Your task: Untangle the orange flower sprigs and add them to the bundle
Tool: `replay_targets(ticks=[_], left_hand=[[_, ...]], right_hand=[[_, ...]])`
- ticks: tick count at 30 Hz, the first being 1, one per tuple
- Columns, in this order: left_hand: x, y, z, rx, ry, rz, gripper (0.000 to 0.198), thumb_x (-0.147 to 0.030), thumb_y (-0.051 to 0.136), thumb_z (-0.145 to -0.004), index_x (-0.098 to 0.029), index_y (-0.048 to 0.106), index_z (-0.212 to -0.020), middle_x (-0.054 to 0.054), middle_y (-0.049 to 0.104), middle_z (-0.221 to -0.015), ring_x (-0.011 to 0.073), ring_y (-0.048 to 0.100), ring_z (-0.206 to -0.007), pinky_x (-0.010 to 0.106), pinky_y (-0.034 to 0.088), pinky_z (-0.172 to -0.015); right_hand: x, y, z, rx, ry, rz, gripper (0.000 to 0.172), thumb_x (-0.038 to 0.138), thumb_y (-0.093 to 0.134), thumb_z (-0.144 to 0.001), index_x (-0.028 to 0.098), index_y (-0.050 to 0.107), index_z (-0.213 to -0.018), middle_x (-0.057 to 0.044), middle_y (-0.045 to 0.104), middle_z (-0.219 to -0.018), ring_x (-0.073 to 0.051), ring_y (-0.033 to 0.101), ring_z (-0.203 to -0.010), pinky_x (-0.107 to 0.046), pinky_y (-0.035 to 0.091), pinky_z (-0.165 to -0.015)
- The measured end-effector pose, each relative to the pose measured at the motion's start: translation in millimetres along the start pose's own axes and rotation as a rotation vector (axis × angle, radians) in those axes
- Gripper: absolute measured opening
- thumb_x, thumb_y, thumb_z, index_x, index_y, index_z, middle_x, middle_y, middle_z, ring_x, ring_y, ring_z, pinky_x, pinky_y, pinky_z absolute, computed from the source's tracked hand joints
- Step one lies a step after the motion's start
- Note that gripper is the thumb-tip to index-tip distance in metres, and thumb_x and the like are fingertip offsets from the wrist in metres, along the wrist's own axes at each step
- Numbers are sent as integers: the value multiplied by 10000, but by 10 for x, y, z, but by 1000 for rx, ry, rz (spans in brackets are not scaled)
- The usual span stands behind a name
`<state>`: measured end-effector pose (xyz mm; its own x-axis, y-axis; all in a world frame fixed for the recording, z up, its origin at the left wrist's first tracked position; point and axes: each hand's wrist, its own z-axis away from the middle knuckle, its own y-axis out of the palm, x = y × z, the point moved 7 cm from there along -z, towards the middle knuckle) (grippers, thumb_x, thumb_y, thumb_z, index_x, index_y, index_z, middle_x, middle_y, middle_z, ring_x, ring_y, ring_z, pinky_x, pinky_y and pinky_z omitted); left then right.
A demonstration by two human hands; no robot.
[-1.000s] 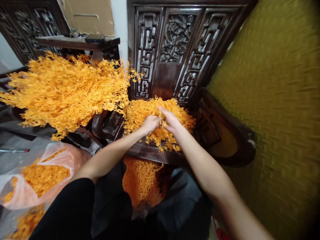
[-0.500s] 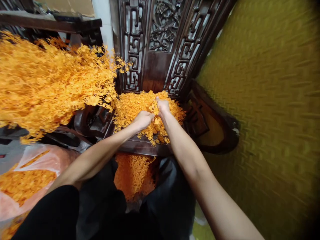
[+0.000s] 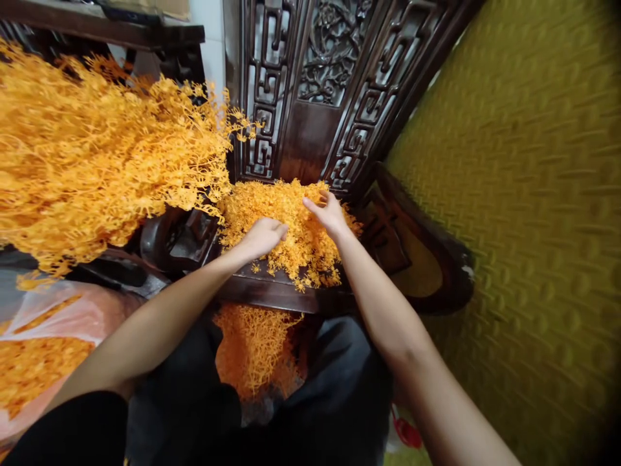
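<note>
A pile of small orange plastic flower-like pieces point(image 3: 310, 249) covers the seat of a dark carved wooden chair point(image 3: 272, 294). My left hand point(image 3: 264, 237) is over the left front of the pile, its fingers curled together; what they hold, if anything, is hidden. My right hand point(image 3: 331, 212) is above the right side of the pile, with thumb and fingers apart and nothing visible between them. Below the seat edge, between my knees, an open bag point(image 3: 230, 353) contains more orange branching pieces.
A large mass of orange branching sprigs point(image 3: 107, 162) fills the left side. Beneath it, a pinkish plastic bag point(image 3: 92, 304) holds orange pieces. The chair's carved back point(image 3: 310, 136) rises ahead. On the right, the curved armrest point(image 3: 456, 275) stands against a yellow-green textured surface point(image 3: 524, 162).
My hands were close together at the orange pieces and have moved apart. The left shifted left; the right moved right and its fingers opened. The view shifted slightly.
</note>
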<state>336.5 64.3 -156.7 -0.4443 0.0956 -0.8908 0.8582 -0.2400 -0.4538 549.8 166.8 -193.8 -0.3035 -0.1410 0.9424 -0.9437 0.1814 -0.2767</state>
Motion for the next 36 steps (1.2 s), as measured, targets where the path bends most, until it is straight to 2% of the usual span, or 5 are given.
replay_targets(ticks=[10,20,26,30,36], left_hand=[[-104,88,58,13,190,-309,333,-211,565,-883,-199,545,-551,-7,440,-512,145,369,-503,296,330,-625],[-263,201,501,141,227,-461,382,-335,554,-931,-209,552,-570,-12,341,-512,137,250,-475,315,290,-610],[-206,24,419,69,221,-461,350,-337,543,-942,-208,598,-622,-1,404,-532,156,364,-509,307,355,-663],[-240,106,444,87,299,-436,344,-330,565,-930,-209,593,-609,-7,396,-522,145,327,-490,300,353,-638],[-217,49,567,109,270,-477,357,-322,582,-918,-209,584,-579,-5,376,-516,154,354,-490,307,347,-646]], right_hand=[[895,492,761,575,-463,165,622,622,693,-853,247,656,-1348,-115,643,-1368,-284,586,-1273,-457,416,-1136],[251,-509,37,-140,-146,214,406,503,580,-942,168,759,-796,-40,636,-712,-202,575,-757,-374,479,-886],[602,-3,400,287,-322,123,464,575,630,-908,243,758,-1206,-95,649,-1367,-266,539,-1324,-470,326,-1196],[745,382,631,672,-286,84,378,517,720,-855,220,791,-1078,-62,760,-1100,-225,677,-1013,-392,506,-973],[426,-230,179,13,-98,28,352,462,662,-892,134,743,-793,17,544,-573,-118,456,-567,-233,374,-530]])
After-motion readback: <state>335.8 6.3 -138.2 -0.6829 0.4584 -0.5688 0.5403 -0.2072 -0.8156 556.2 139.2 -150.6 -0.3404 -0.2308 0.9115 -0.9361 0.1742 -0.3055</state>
